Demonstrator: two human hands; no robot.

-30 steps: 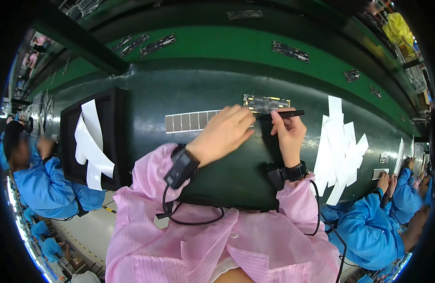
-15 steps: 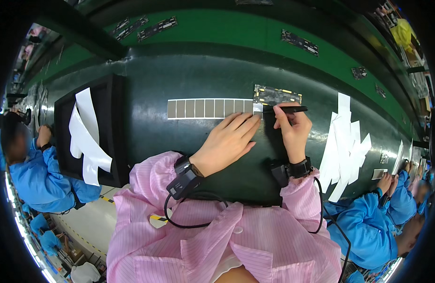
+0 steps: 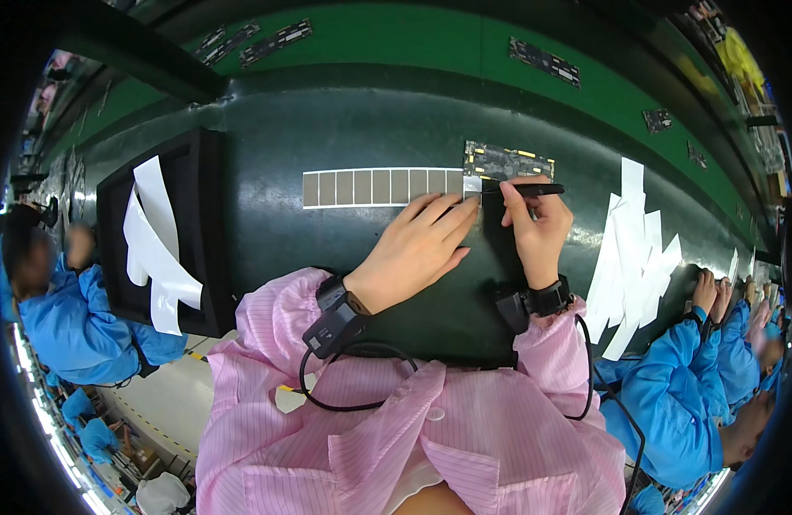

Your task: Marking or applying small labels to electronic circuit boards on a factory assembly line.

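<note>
A strip of grey-brown rectangular stickers (image 3: 372,188) on white backing lies flat in front of me. My left hand (image 3: 413,251) is open, its fingertips resting on the strip's lower edge near the right end. Black tweezers (image 3: 543,189) are pinched between the thumb and fingers of my right hand (image 3: 540,225). Their thin tip points left, at the bare white end of the strip; whether it touches is too small to tell. Just behind that end lies a black circuit board (image 3: 509,161) with gold-coloured contacts, partly behind the right hand's fingers.
To the left stands a black tray (image 3: 209,257) with curled white strips (image 3: 160,232). White backing strips (image 3: 632,257) are piled at right. More circuit boards (image 3: 543,62) lie on the green belt (image 3: 396,43) beyond. Co-workers in blue sit on both sides.
The view has shifted slightly, so the table things sit a little higher. Both my hands keep nearly the same places at the strip. The right co-worker's hands have moved farther up.
</note>
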